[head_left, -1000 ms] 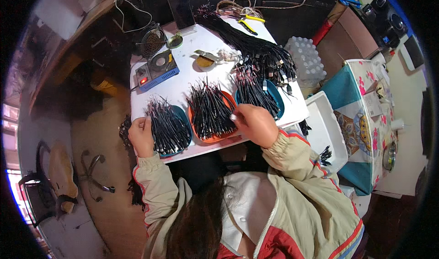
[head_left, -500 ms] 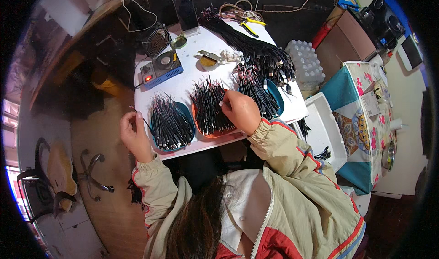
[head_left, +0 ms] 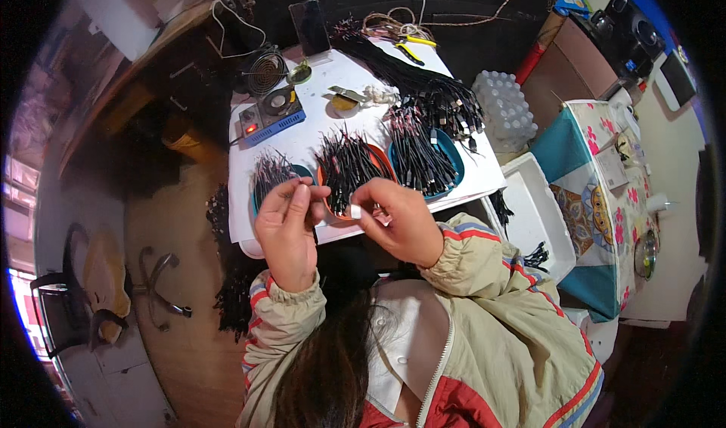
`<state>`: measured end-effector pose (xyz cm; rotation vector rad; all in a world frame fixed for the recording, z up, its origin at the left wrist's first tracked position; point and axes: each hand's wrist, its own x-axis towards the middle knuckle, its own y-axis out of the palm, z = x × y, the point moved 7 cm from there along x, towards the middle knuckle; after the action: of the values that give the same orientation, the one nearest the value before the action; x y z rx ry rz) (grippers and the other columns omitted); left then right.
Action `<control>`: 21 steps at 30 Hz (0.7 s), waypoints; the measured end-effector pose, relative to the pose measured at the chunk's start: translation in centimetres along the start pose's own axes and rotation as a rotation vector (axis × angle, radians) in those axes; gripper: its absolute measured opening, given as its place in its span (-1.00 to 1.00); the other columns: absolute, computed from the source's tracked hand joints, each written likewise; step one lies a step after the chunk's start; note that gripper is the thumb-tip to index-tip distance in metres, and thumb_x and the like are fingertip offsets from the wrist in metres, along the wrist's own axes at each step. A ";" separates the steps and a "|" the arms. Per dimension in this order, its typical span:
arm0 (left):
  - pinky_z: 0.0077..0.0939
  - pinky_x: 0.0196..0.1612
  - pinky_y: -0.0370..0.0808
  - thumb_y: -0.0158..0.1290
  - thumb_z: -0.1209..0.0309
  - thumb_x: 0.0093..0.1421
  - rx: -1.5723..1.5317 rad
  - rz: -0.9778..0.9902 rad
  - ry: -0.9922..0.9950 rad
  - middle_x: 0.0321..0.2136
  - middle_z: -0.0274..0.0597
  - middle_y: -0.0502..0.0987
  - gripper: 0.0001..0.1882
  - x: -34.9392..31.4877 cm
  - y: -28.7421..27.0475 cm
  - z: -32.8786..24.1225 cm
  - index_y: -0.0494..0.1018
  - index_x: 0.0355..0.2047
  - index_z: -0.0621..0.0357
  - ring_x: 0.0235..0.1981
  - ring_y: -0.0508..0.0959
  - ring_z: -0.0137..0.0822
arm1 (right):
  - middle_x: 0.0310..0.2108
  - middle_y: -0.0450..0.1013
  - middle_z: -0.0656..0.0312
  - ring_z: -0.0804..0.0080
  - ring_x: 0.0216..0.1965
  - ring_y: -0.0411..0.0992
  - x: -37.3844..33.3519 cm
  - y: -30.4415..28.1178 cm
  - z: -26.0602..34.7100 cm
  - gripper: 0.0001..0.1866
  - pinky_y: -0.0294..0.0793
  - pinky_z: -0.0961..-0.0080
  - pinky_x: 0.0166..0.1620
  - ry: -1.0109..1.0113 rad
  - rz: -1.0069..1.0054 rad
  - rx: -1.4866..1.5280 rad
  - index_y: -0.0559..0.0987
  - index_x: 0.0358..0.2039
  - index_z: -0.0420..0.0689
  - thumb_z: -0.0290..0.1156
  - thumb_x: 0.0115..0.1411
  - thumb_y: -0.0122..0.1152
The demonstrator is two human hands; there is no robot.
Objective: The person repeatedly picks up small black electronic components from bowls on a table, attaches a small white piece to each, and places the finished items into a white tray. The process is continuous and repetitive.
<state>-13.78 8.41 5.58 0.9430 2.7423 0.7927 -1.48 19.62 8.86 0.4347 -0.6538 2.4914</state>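
Observation:
My left hand (head_left: 289,230) is raised in front of the near table edge, thumb and fingertips pinched together. What they hold, if anything, is too small to make out. Facing it, my right hand (head_left: 401,220) has its fingers curled in, with a small white patch (head_left: 355,212) at the fingertips; its grip is hidden. Just beyond the hands stand three trays of short black cables with stripped, reddish ends: a blue one (head_left: 301,172) partly behind my left hand, an orange one (head_left: 380,159) in the middle, and a teal one (head_left: 454,159) to the right.
On the white table (head_left: 310,131) are a blue box-shaped device with a red light (head_left: 272,116), a coiled stand (head_left: 266,72), a phone (head_left: 309,27), yellow-handled cutters (head_left: 411,53) and a large cable bundle (head_left: 401,65). A white foam box (head_left: 541,216) stands at the right.
My left hand has moved right from the table's left side, where it pinched a thin black cable. My right hand has drawn back from the orange tray, and both are now close together.

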 end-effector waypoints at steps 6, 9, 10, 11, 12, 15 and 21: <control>-0.23 0.04 0.52 0.00 0.58 0.27 -0.201 0.170 -0.121 -0.15 0.13 0.56 -0.86 -2.2 3.1 1.0 0.48 -0.18 0.32 -0.04 0.56 -0.01 | -0.47 0.42 0.12 0.24 -0.46 0.47 -1.7 0.1 0.9 -0.80 0.44 0.44 -0.39 -0.093 -0.039 -0.108 0.47 -0.34 -0.22 -0.65 -0.01 0.25; -0.23 0.04 0.51 0.00 0.58 0.27 -0.216 0.202 -0.133 -0.14 0.14 0.56 -0.85 -2.7 3.7 1.3 0.49 -0.17 0.30 -0.04 0.56 -0.01 | -0.46 0.42 0.12 0.19 -0.43 0.46 -2.4 -0.1 1.2 -0.76 0.43 0.37 -0.38 -0.175 -0.067 -0.222 0.47 -0.34 -0.21 -0.63 -0.06 0.27; -0.25 0.03 0.52 0.00 0.59 0.26 -0.218 0.204 -0.137 -0.15 0.14 0.56 -0.86 -2.7 3.8 1.4 0.50 -0.18 0.30 -0.05 0.56 -0.02 | -0.46 0.42 0.13 0.18 -0.43 0.45 -2.6 -0.1 1.4 -0.75 0.43 0.34 -0.37 -0.203 -0.077 -0.267 0.47 -0.34 -0.20 -0.61 -0.07 0.28; -0.25 0.03 0.52 0.01 0.59 0.26 -0.198 0.204 -0.146 -0.16 0.13 0.57 -0.86 -2.8 3.8 1.6 0.50 -0.18 0.30 -0.05 0.56 -0.02 | -0.46 0.43 0.13 0.16 -0.42 0.45 -2.7 -0.1 1.5 -0.74 0.43 0.32 -0.37 -0.218 -0.081 -0.310 0.47 -0.34 -0.19 -0.59 -0.09 0.29; -0.26 0.02 0.52 0.01 0.59 0.26 -0.190 0.206 -0.155 -0.17 0.12 0.57 -0.86 -2.8 3.8 1.7 0.50 -0.19 0.30 -0.05 0.57 -0.03 | -0.46 0.43 0.14 0.13 -0.40 0.44 -2.8 -0.1 1.6 -0.74 0.41 0.27 -0.35 -0.227 -0.093 -0.347 0.47 -0.36 -0.19 -0.54 -0.09 0.31; -0.30 -0.01 0.53 0.02 0.60 0.25 -0.162 0.212 -0.144 -0.20 0.09 0.59 -0.87 -3.0 3.9 1.8 0.50 -0.20 0.32 -0.10 0.59 -0.09 | -0.46 0.43 0.14 0.16 -0.42 0.45 -2.7 -0.5 1.9 -0.75 0.42 0.32 -0.38 -0.232 -0.056 -0.365 0.48 -0.34 -0.18 -0.57 -0.08 0.30; -0.45 -0.14 0.59 0.09 0.58 0.21 -0.109 0.177 -0.187 -0.30 -0.04 0.60 -0.88 -3.7 3.7 2.3 0.50 -0.24 0.36 -0.28 0.62 -0.27 | -0.43 0.45 0.27 0.57 -0.49 0.40 -1.3 -3.9 1.4 -0.79 0.30 0.64 -0.48 -0.037 -0.073 0.028 0.55 -0.27 -0.18 -0.57 0.04 0.30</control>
<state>-8.21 9.67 5.40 1.1842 2.4570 0.8264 1.99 21.24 10.88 0.5075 -0.6072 2.4316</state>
